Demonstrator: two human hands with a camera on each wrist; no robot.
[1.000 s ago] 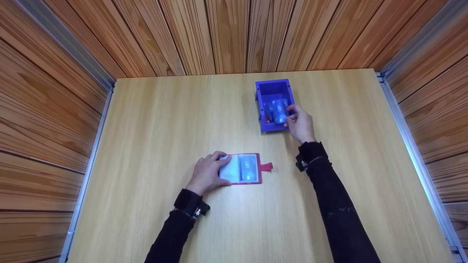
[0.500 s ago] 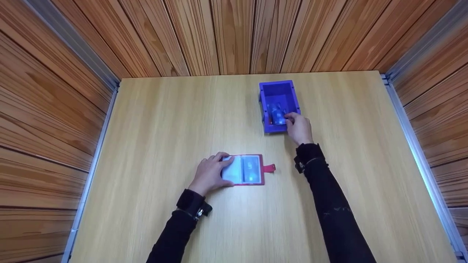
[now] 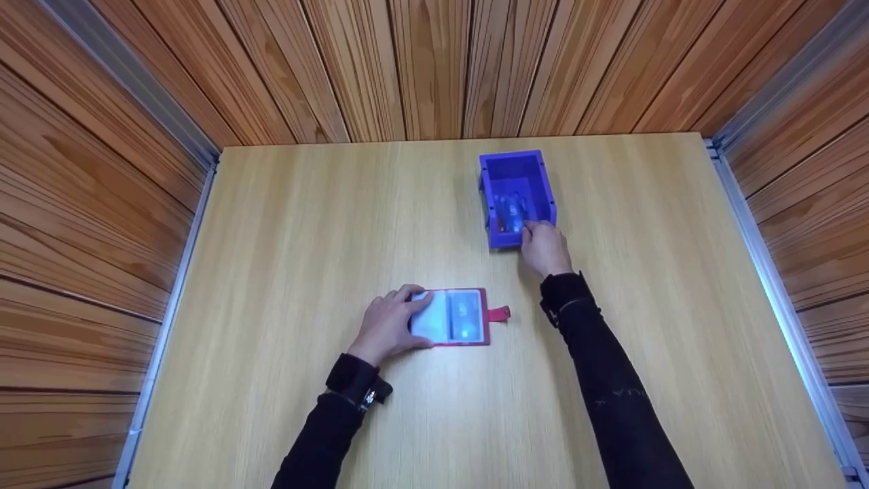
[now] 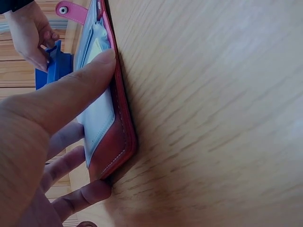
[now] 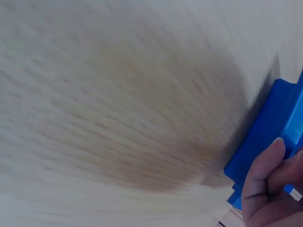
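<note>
Here, the wood-panelled wall (image 3: 434, 75) rises behind the blue bin (image 3: 512, 170), and the pale table (image 3: 271, 231) spreads beneath it and out on every side. A metal rail (image 3: 165, 326) edges the table well to the left of the bin. On the bin's near side, both your arms come in under black sleeves (image 3: 618, 380), with a black band (image 3: 353, 375) at the left wrist and one to match at the right.

Your left hand (image 3: 390, 320) is to the bin's left and closer to you, grasping the red card holder (image 3: 451, 318) by its left end between thumb and fingers. The holder lies unfolded on the table, nearer you than the bin and a little to its left, its pale pages facing up.

Your right hand (image 3: 546, 248) is at the bin's near right corner, fingers bent over the rim; you cannot tell whether they pinch anything inside. Glossy bluish cards (image 3: 511, 210) lie in the bin's near half. Smallest, the holder's pink strap (image 3: 499, 314) points right, just nearer you than the bin, ending in a metal snap (image 4: 64, 10).
</note>
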